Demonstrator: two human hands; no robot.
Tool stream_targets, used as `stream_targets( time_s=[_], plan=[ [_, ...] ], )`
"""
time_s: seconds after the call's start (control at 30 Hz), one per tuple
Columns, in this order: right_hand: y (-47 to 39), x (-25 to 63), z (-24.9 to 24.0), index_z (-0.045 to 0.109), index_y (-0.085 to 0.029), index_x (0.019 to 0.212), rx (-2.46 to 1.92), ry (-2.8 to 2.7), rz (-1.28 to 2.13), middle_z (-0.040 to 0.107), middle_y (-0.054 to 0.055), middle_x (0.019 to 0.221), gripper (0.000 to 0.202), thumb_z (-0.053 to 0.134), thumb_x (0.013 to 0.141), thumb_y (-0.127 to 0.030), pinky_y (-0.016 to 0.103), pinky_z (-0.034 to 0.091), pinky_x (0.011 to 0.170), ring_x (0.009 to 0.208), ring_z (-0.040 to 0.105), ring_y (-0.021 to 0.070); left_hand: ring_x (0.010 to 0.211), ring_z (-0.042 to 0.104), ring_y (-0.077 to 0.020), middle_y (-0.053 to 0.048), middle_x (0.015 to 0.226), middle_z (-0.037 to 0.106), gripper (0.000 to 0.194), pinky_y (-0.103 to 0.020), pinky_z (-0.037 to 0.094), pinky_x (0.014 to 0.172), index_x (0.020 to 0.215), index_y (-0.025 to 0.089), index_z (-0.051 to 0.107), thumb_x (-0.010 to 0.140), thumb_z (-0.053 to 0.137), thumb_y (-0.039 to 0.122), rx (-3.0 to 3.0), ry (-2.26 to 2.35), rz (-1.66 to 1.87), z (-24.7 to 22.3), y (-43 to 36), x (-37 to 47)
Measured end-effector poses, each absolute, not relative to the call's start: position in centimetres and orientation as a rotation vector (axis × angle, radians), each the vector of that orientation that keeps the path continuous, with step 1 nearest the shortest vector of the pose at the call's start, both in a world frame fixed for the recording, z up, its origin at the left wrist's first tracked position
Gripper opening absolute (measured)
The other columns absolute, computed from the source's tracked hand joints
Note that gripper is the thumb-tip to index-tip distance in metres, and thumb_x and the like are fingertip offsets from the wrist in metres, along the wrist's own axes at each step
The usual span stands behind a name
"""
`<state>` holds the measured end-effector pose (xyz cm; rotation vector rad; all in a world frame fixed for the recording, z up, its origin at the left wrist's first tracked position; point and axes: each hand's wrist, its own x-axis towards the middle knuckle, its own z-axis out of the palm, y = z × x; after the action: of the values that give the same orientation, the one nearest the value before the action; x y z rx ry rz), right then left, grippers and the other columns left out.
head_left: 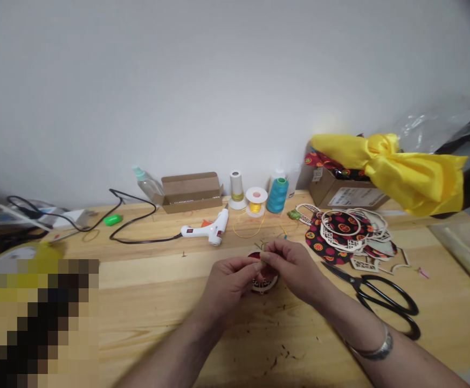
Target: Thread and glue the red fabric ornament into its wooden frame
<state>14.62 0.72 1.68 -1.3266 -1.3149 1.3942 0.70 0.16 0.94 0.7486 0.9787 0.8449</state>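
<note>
My left hand (235,279) and my right hand (294,265) meet at the fingertips, both closed in a pinch. A bit of thin, olive-coloured cord (262,246) seems to stick out above the fingertips, though it is too small to make out clearly. Directly below is a small round piece (264,286) with dark red fabric and a pale lattice frame, partly hidden by my fingers. Whether either hand grips its rim, I cannot tell. Black-handled scissors (374,293) lie to the right of my right hand.
Behind my hands lie a white glue gun (208,229), a spool of yellow cord (256,203) and a teal thread cone (277,195). Patterned fabric and lattice frames (346,231) pile up at right, before a cardboard box (340,191) with yellow cloth (392,161). A black cable (138,241) runs left.
</note>
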Motion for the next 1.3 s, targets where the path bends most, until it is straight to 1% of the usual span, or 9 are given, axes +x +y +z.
stream_targets(
  time_s=[0.2,0.37,0.43,0.53,0.63,0.83,1.0,1.17,1.3],
  plan=[
    [0.9,14.6,1.5,0.048,-0.017,0.059,-1.320,-1.308,1.447,0.057,-0.002,0.049,0.017,0.053,0.074,-0.025,0.020,0.039,0.043,0.044,0.051,0.0096,0.058,0.054,-0.0115,-0.002,0.058,0.062,0.013,-0.023,0.040,0.059,0.059,0.011,0.066,0.064,0.068,0.024,0.746,0.934,0.848,0.7,0.2,0.7],
    [1.1,14.7,2.0,0.056,-0.014,0.064,-1.257,-1.241,1.621,0.058,0.000,0.050,0.028,0.048,0.078,-0.037,0.020,0.039,0.041,0.042,0.050,0.0089,0.055,0.054,-0.0112,-0.002,0.057,0.062,0.015,-0.023,0.039,0.056,0.060,0.011,0.066,0.064,0.067,0.025,0.736,0.968,0.861,0.6,0.3,0.7],
    [1.0,14.8,2.3,0.060,-0.013,0.064,-1.246,-1.278,1.620,0.059,0.000,0.053,0.024,0.053,0.075,-0.033,0.020,0.039,0.043,0.044,0.051,0.0088,0.055,0.054,-0.0119,-0.002,0.057,0.062,0.015,-0.023,0.039,0.057,0.059,0.012,0.066,0.063,0.067,0.025,0.726,0.981,0.866,0.7,0.4,0.7],
    [0.9,14.8,2.4,0.064,-0.014,0.063,-1.282,-1.333,1.510,0.061,-0.001,0.055,0.010,0.059,0.068,-0.022,0.021,0.041,0.048,0.049,0.052,0.0097,0.057,0.055,-0.0128,-0.002,0.057,0.063,0.014,-0.023,0.040,0.059,0.055,0.012,0.065,0.061,0.068,0.024,0.713,1.007,0.871,1.0,0.3,0.8],
    [0.8,14.8,2.3,0.063,-0.015,0.059,-1.354,-1.355,1.346,0.061,-0.001,0.053,0.008,0.059,0.066,-0.018,0.022,0.041,0.051,0.051,0.053,0.0112,0.051,0.052,-0.0107,-0.002,0.054,0.062,0.014,-0.021,0.035,0.051,0.056,0.012,0.066,0.061,0.068,0.025,0.733,1.070,0.860,1.0,0.2,0.9],
    [0.8,15.0,1.8,0.057,-0.016,0.061,-1.393,-1.526,1.175,0.060,-0.002,0.055,0.011,0.053,0.071,-0.016,0.021,0.039,0.051,0.053,0.051,0.0109,0.042,0.042,-0.0063,-0.001,0.052,0.060,0.019,-0.019,0.024,0.043,0.056,0.012,0.065,0.060,0.070,0.030,0.754,1.118,0.832,0.8,0.2,0.9],
    [1.0,15.2,1.5,0.055,-0.017,0.060,-1.439,-1.609,1.058,0.058,-0.001,0.055,0.015,0.051,0.074,-0.018,0.022,0.037,0.051,0.053,0.051,0.0119,0.037,0.032,-0.0021,-0.002,0.052,0.061,0.022,-0.018,0.018,0.038,0.064,0.010,0.067,0.058,0.071,0.030,0.766,1.113,0.849,1.6,0.4,0.8],
    [1.2,15.4,1.2,0.055,-0.017,0.062,-1.458,-1.639,0.929,0.057,-0.001,0.058,0.014,0.050,0.075,-0.018,0.023,0.038,0.053,0.056,0.051,0.0127,0.035,0.031,-0.0020,0.003,0.044,0.052,0.023,-0.017,0.017,0.037,0.065,0.010,0.067,0.057,0.073,0.031,0.781,1.127,0.905,1.6,0.6,0.4],
    [1.1,15.3,1.1,0.055,-0.018,0.064,-1.466,-1.638,0.868,0.057,-0.001,0.060,0.015,0.048,0.077,-0.018,0.023,0.038,0.056,0.058,0.051,0.0129,0.036,0.032,-0.0029,0.003,0.043,0.051,0.019,-0.017,0.018,0.037,0.067,0.012,0.067,0.061,0.070,0.030,0.828,1.121,0.894,1.5,0.3,0.4]
  ],
)
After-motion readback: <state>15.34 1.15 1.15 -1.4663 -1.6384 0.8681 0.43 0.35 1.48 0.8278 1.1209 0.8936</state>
